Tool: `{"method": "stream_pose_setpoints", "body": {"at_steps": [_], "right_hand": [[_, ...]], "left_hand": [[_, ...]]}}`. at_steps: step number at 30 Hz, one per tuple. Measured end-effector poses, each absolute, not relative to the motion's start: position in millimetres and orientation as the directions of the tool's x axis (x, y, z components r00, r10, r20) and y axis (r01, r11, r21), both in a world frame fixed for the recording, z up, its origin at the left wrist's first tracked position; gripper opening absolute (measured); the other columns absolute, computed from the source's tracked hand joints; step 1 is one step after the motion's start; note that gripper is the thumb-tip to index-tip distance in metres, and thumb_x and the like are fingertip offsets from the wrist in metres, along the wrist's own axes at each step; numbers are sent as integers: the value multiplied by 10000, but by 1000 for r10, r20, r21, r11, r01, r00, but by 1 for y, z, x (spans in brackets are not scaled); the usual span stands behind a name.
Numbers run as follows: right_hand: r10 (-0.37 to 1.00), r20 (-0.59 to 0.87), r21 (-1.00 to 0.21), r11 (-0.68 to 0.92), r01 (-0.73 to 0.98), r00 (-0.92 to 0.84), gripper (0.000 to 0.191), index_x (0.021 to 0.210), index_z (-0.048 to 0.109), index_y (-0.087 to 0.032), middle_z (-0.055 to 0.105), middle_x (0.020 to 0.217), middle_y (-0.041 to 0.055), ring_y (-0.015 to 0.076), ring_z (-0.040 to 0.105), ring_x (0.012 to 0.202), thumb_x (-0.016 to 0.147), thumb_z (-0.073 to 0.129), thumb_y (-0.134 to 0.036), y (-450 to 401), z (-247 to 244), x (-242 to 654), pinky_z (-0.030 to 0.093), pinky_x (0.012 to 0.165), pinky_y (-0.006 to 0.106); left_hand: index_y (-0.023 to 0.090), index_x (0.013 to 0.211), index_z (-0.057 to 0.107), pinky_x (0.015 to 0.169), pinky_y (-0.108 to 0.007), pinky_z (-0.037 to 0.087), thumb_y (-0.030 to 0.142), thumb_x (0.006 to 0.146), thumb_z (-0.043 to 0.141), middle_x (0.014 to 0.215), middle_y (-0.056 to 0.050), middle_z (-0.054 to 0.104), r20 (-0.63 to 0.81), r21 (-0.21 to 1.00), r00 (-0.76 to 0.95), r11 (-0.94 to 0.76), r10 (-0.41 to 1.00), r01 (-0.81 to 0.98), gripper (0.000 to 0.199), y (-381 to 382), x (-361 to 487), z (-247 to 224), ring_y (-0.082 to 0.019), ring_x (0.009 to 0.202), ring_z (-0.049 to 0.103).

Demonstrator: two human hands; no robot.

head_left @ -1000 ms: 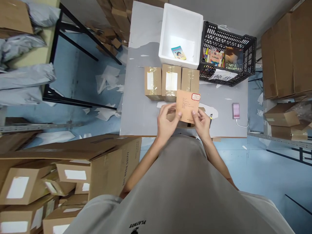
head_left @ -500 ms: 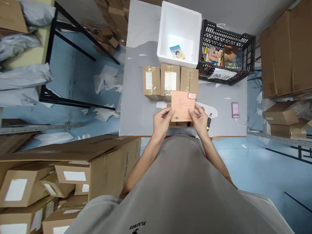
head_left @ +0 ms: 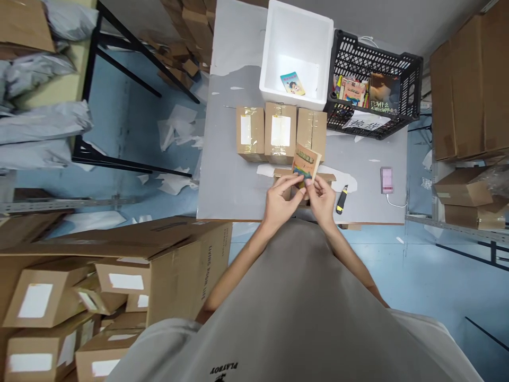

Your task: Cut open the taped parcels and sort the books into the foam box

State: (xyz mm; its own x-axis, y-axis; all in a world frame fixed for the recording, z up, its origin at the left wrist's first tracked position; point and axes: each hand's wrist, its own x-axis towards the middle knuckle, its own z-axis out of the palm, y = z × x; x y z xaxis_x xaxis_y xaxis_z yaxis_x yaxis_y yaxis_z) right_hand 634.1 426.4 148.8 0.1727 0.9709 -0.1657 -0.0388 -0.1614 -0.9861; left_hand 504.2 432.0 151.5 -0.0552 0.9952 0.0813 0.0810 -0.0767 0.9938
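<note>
A small thin book (head_left: 305,162) with an orange, illustrated cover is held up over the near edge of the table. My left hand (head_left: 281,200) grips its lower left part, fingers across the cover. At its lower right, my right hand (head_left: 321,198) pinches the page edges, with the book tilted. Beneath my hands stands an opened cardboard box (head_left: 328,177), largely hidden by them. To the right of my right hand lies a black and yellow box cutter (head_left: 342,199).
Three taped cartons (head_left: 280,132) stand in a row beyond my hands. Behind them are a white foam box (head_left: 270,53) with one booklet (head_left: 292,84) inside and a black crate (head_left: 376,127) of books. A phone (head_left: 386,180) on a cable lies to the right.
The book has been turned from its plain back, held flat by both sides, to its illustrated cover, now angled edge-on. My hands have come closer together, the left moving right.
</note>
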Motion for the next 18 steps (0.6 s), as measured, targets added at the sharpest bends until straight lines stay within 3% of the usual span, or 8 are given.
{"method": "stream_pose_setpoints", "body": {"at_steps": [3, 7, 11, 13, 15, 18], "right_hand": [[967, -198, -980, -191, -59, 158, 707, 1315, 862, -267, 905, 1283, 102, 344, 851, 1270, 941, 791, -863, 432, 150, 651, 714, 1134, 521], [971, -224, -972, -216, -96, 79, 715, 1316, 877, -280, 914, 1242, 78, 349, 853, 1266, 910, 826, -866, 435, 158, 667, 704, 1155, 548], [971, -236, -967, -231, -106, 36, 702, 1249, 897, -281, 918, 1243, 60, 337, 864, 1236, 887, 841, -880, 438, 163, 670, 702, 1160, 529], [973, -232, -968, -228, -108, 20, 687, 1223, 903, -284, 921, 1233, 53, 332, 868, 1224, 882, 849, -878, 440, 164, 670, 703, 1157, 524], [972, -234, -966, -232, -113, 3, 672, 1218, 906, -285, 922, 1228, 53, 332, 870, 1221, 889, 852, -868, 442, 162, 672, 711, 1142, 527], [965, -262, -960, -260, -106, -1, 680, 1253, 901, -281, 920, 1244, 64, 340, 857, 1271, 904, 841, -861, 445, 155, 674, 707, 1150, 539]], "left_hand": [[263, 1241, 898, 1131, -469, 648, 578, 979, 873, 1221, -108, 845, 29, 999, -69, -26, 997, 42, 411, 439, 493, 144, -285, 1201, 799], [243, 1273, 865, 993, -406, 657, 585, 957, 869, 971, -59, 803, -126, 992, -213, 124, 969, -23, 466, 454, 466, 127, -247, 1008, 788], [265, 1348, 837, 1021, -421, 663, 567, 863, 901, 1233, -106, 852, -251, 942, -65, 228, 966, -248, 575, 459, 451, 119, -294, 1194, 805], [233, 1260, 868, 1018, -443, 671, 622, 878, 873, 1295, -138, 858, -288, 903, 58, 291, 956, -317, 545, 456, 452, 122, -329, 1228, 814], [210, 1128, 893, 956, -438, 679, 685, 892, 874, 1187, -142, 877, -323, 889, 127, 346, 938, -299, 531, 452, 455, 126, -328, 1126, 835], [217, 968, 891, 860, -395, 672, 741, 795, 977, 990, -97, 869, -371, 893, 94, 383, 924, -239, 559, 448, 463, 129, -277, 943, 820]]}}
